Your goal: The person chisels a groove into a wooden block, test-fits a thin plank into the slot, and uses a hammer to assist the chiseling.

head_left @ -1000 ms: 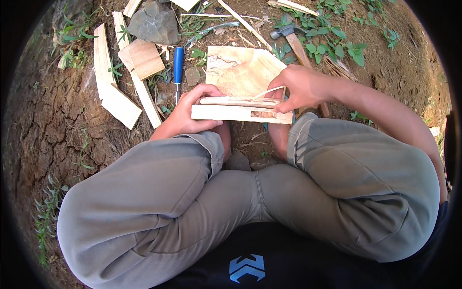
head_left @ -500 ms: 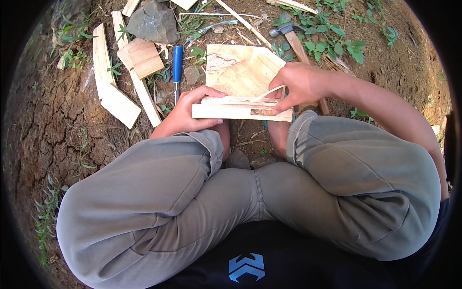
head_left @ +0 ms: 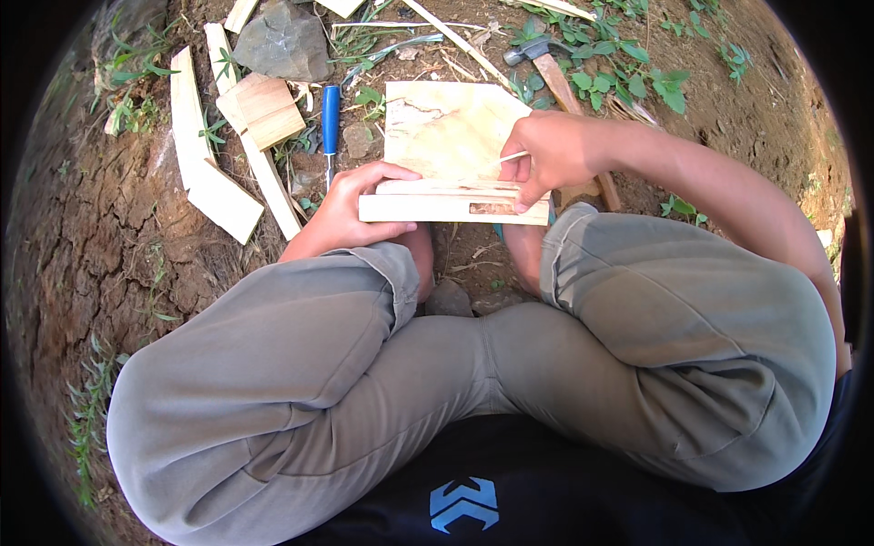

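A pale wooden block (head_left: 414,211) with a rectangular slot cut near its right end lies crosswise in front of my shins. My left hand (head_left: 350,205) is closed around its left end, fingers over the top and thumb along the near side. Over the right end, my right hand (head_left: 551,155) pinches a thin wood sliver (head_left: 513,156), whose tip sticks out leftward between the fingers. The right thumb reaches down to the block beside the slot. Behind the block stands a broad pale board (head_left: 442,127), partly covered by my right hand.
Left of the board lies a blue-handled chisel (head_left: 330,123). Farther left are several wood offcuts (head_left: 226,202) and a grey stone (head_left: 284,44). A hammer (head_left: 560,84) with a wooden handle rests at the right, by leafy weeds (head_left: 628,68), on bare soil.
The sliver has come up off the block's top and now shows as a short tip in my right hand, which has shifted slightly left. My left hand keeps its hold.
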A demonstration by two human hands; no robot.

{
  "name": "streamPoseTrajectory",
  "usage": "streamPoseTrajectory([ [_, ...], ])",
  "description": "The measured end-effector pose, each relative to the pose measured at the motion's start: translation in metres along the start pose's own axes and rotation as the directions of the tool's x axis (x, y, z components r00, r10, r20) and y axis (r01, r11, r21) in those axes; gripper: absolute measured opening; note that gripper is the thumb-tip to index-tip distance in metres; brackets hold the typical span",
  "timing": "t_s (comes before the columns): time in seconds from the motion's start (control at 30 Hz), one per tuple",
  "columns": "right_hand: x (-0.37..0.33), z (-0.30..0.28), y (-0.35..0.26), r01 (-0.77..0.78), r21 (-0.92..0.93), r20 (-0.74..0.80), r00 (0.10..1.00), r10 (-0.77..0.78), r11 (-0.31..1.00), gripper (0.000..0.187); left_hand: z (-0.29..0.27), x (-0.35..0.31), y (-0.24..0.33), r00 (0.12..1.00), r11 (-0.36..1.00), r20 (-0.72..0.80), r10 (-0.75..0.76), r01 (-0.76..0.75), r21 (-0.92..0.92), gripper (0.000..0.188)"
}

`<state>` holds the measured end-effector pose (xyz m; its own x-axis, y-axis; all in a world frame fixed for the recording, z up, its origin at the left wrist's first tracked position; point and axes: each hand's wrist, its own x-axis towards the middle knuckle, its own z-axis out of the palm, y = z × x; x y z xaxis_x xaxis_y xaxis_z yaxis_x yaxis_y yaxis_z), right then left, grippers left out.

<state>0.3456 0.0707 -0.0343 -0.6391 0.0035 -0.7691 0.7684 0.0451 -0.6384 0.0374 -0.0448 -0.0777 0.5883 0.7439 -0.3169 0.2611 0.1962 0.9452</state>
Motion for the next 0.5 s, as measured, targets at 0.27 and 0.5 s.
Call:
streamPoseTrajectory([
  [0.27, -0.013, -0.006, 0.002, 0.123, -0.093, -0.183, 0.973, -0.139, 0.988, 0.047, -0.002, -0.003, 0.004, 0.996, 0.996, 0.013, -0.084, 0.085, -0.01, 0.079],
  [0.5, -0.013, -0.036, 0.008, 0.167, -0.006, -0.197, 0.967, -0.165, 0.986, 0.045, -0.007, -0.008, -0.012, 0.994, 0.937, -0.108, 0.006, -0.043, -0.347, 0.084],
])
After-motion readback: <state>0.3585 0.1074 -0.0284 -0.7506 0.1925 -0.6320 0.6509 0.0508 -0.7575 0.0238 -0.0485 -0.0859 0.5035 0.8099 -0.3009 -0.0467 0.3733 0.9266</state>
